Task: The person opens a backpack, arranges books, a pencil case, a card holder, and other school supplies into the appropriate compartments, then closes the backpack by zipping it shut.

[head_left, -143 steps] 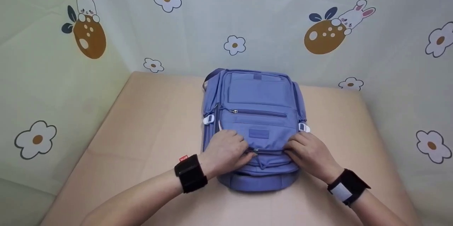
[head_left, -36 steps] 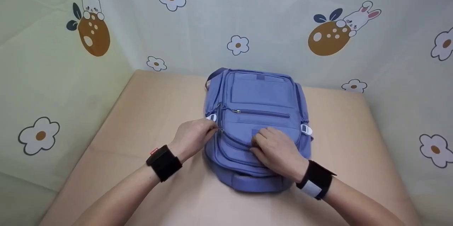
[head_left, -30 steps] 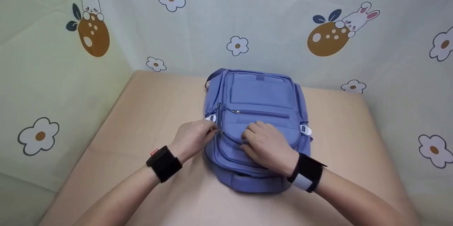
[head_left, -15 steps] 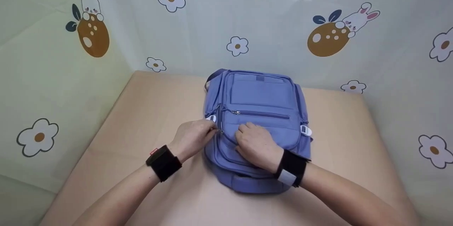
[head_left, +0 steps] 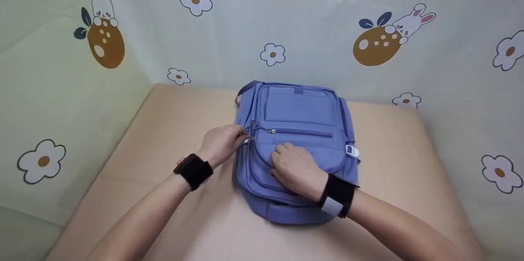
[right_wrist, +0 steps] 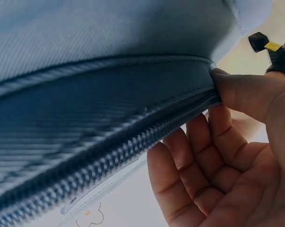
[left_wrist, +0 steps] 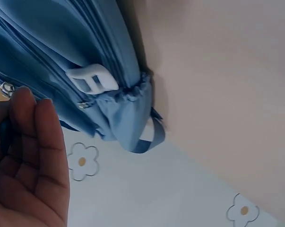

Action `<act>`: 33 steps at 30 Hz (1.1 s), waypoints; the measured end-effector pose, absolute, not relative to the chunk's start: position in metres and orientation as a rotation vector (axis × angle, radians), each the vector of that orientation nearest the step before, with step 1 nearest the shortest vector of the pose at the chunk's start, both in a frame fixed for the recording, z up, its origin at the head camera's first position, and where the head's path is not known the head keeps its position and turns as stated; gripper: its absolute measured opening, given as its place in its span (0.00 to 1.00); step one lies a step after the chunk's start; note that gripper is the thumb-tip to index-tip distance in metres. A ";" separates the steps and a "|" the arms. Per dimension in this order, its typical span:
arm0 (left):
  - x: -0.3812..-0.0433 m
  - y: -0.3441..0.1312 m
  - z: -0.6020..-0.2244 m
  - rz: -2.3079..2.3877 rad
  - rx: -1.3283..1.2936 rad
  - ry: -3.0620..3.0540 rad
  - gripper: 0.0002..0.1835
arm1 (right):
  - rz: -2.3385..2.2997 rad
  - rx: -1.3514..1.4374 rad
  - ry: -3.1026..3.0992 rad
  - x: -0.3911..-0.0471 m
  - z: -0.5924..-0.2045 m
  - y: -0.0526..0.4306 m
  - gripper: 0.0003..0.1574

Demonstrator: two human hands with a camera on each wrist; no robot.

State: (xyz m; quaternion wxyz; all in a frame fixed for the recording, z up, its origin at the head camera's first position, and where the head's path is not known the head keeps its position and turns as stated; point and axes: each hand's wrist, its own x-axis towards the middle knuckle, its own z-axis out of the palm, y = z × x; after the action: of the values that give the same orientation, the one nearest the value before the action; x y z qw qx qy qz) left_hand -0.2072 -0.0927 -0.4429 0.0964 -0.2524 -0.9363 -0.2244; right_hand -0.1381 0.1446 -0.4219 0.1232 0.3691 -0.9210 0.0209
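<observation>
A blue backpack (head_left: pixel 303 107) lies front side up on the table, its zippered front pocket facing me. At the pocket's left edge my left hand (head_left: pixel 222 143) pinches a zipper pull (left_wrist: pixel 5 135); the metal slider (left_wrist: pixel 7 89) shows just past the fingertips in the left wrist view. My right hand (head_left: pixel 297 167) is lower on the pocket. In the right wrist view its thumb and fingers grip the fabric edge along the zipper teeth (right_wrist: pixel 133 147). The backpack's left white buckle (left_wrist: pixel 92 79) is mostly covered by the left hand in the head view.
Another zipper slider (head_left: pixel 271 131) sits on a horizontal zipper above the hands. A white buckle (head_left: pixel 352 151) is on the right side. The tan table (head_left: pixel 184 118) meets a patterned fabric backdrop (head_left: pixel 229 36) behind and at both sides.
From the lower front, the left hand has gone to the left edge, then slid up it with the zipper pull. The right hand has shifted left along the pocket seam and now stays there.
</observation>
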 end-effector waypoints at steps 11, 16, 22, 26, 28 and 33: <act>-0.250 -0.085 -0.455 -0.747 -0.536 -2.887 0.08 | 0.113 1.044 -2.693 -0.135 -0.420 0.138 0.17; -0.256 -0.081 -0.454 -0.748 -0.514 -2.900 0.08 | 0.125 1.042 -2.690 -0.138 -0.417 0.137 0.16; -0.261 -0.080 -0.452 -0.741 -0.492 -2.904 0.08 | 0.124 1.042 -2.683 -0.145 -0.417 0.134 0.17; -0.261 -0.079 -0.454 -0.732 -0.475 -2.914 0.09 | 0.154 1.030 -2.707 -0.148 -0.419 0.132 0.16; -0.259 -0.080 -0.455 -0.722 -0.480 -2.907 0.09 | 0.170 1.032 -2.714 -0.148 -0.421 0.132 0.16; -0.253 -0.083 -0.458 -0.696 -0.509 -2.868 0.10 | 0.241 1.076 -2.703 -0.148 -0.422 0.142 0.14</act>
State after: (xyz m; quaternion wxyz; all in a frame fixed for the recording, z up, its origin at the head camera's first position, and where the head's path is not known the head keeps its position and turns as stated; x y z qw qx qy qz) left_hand -0.2534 -0.0835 -0.4578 0.0731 -0.1694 -0.9551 -0.2318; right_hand -0.1476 0.1420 -0.4221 0.1109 0.3664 -0.9202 0.0820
